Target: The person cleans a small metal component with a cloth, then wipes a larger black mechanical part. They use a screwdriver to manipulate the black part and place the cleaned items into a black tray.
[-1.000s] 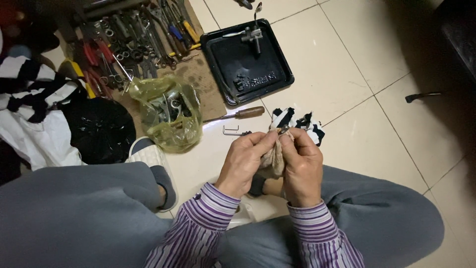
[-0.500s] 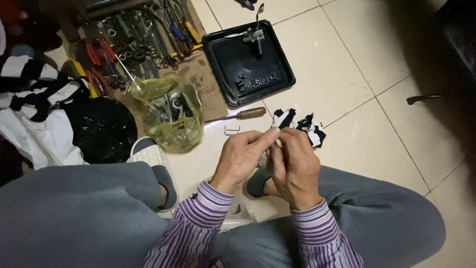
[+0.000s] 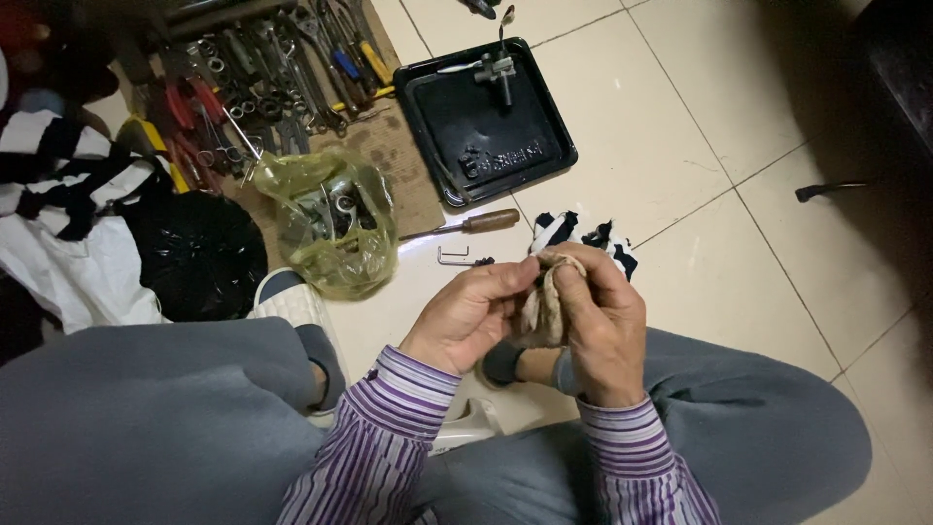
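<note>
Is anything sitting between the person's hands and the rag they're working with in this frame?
Nothing visible does. The left hand and right hand both grip the crumpled beige rag directly, above the lap. What the rag may be wrapped around cannot be seen. The screwdriver lies apart on the tile floor.

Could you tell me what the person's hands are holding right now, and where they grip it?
Both the left hand and right hand pinch a bunched beige rag between them; anything wrapped inside is hidden.
</note>
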